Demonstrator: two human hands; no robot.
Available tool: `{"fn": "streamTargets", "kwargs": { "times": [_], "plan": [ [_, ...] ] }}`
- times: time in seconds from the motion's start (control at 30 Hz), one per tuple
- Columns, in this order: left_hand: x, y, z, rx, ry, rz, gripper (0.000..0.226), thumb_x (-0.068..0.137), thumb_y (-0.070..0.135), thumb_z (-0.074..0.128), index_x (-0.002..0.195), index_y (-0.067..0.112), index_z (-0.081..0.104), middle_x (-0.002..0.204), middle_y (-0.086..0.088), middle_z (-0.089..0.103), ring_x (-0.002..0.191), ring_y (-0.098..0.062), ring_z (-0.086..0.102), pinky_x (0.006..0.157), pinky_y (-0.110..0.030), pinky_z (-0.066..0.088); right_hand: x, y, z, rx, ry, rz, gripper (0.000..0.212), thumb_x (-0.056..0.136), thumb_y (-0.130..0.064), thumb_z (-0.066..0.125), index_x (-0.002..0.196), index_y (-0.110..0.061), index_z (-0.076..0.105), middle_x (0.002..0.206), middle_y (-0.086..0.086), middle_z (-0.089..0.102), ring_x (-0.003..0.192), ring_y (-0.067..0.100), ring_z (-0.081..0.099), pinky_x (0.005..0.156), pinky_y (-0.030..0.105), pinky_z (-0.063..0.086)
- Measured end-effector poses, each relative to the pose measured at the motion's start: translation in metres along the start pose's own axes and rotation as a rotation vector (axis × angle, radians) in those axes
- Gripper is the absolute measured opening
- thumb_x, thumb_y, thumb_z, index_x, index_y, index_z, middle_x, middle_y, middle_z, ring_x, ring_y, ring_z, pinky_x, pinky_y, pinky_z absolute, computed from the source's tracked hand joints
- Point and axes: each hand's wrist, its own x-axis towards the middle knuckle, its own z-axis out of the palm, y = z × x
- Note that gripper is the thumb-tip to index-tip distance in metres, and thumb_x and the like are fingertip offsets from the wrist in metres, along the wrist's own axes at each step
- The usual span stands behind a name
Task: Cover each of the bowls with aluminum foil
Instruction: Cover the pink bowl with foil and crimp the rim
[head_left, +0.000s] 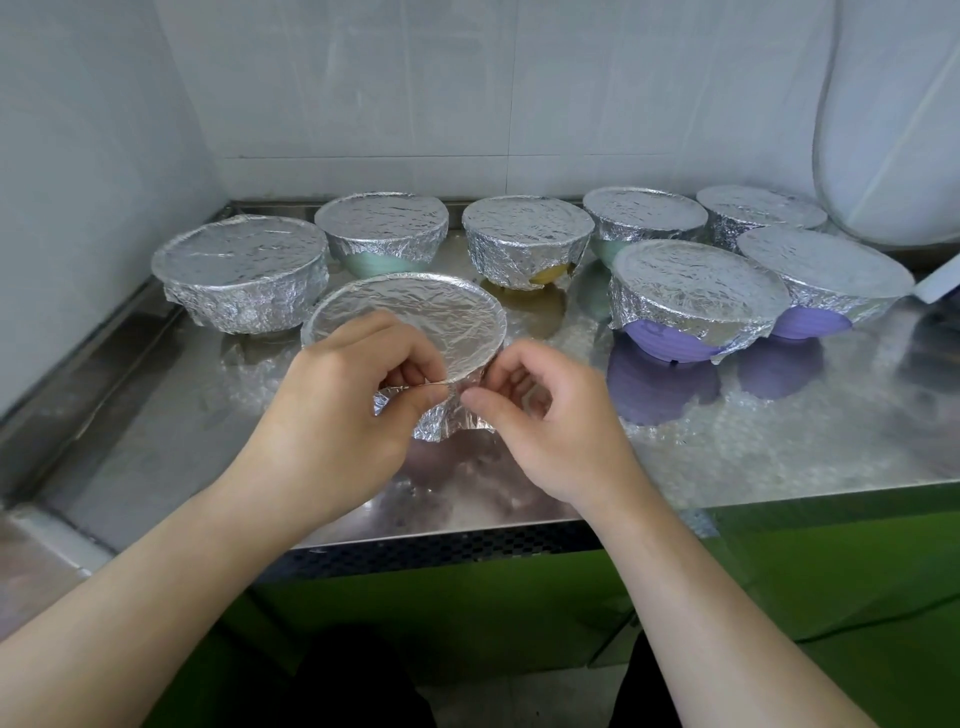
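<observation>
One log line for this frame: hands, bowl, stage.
left hand: pinches foil | right hand: pinches foil | nearest bowl: foil over top, rim being crimped | other bowls: covered

Every bowl wears crinkled aluminum foil (410, 306), bright and wrinkly, catching the light in small creases; the sheet over the nearest bowl (441, 410) is pulled smoother on top than down its sides. Under the foil, the purple bowl (670, 340) and the teal bowl (374, 265) show matt, smooth plastic-looking walls. The desk (727, 441) is brushed stainless steel, dull-glossy, mirroring the bowls. Behind, the wall tiles (363, 104) look smooth and faintly shiny.
</observation>
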Motion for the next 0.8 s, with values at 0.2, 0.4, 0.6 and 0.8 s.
{"fn": "streamTargets", "kwargs": {
  "times": [0.2, 0.4, 0.6, 0.8],
  "plan": [
    [-0.0002, 0.001, -0.0017, -0.015, -0.016, -0.001, 0.02, 0.084, 0.002, 0.081, 0.085, 0.018, 0.069, 0.084, 0.01, 0.061, 0.081, -0.012, 0.058, 0.075, -0.01, 0.041, 0.0034, 0.0009, 0.004, 0.014, 0.07, 0.065, 0.029, 0.085, -0.026, 0.089, 0.069, -0.018, 0.066, 0.062, 0.003, 0.06, 0.056, 0.008, 0.049, 0.055, 0.03, 0.042],
    [-0.0003, 0.0016, -0.0001, 0.004, 0.0, -0.007, 0.019, 0.084, 0.003, 0.08, 0.086, 0.018, 0.069, 0.085, 0.012, 0.061, 0.082, -0.01, 0.058, 0.076, -0.009, 0.041, -0.0011, 0.0039, 0.0019, 0.015, 0.071, 0.054, 0.029, 0.095, -0.018, 0.079, 0.072, -0.014, 0.061, 0.056, 0.005, 0.065, 0.048, 0.026, 0.057, 0.056, 0.033, 0.048],
    [-0.0005, 0.002, -0.0004, 0.017, -0.008, 0.012, 0.02, 0.083, 0.001, 0.081, 0.085, 0.017, 0.069, 0.084, 0.014, 0.06, 0.081, -0.008, 0.057, 0.076, -0.009, 0.04, 0.002, 0.0053, -0.0009, 0.136, -0.099, 0.102, 0.015, 0.094, -0.002, 0.071, 0.081, -0.008, 0.074, 0.074, 0.008, 0.077, 0.069, 0.025, 0.074, 0.065, 0.042, 0.06],
    [-0.0009, 0.0014, -0.0007, 0.01, -0.004, 0.003, 0.02, 0.083, 0.0, 0.081, 0.085, 0.016, 0.069, 0.084, 0.012, 0.061, 0.081, -0.008, 0.057, 0.076, -0.009, 0.04, 0.0043, 0.0071, -0.0005, -0.12, -0.129, 0.064, 0.016, 0.093, -0.018, 0.073, 0.08, -0.023, 0.08, 0.074, -0.003, 0.076, 0.066, 0.013, 0.066, 0.065, 0.038, 0.054]
  ]
}}
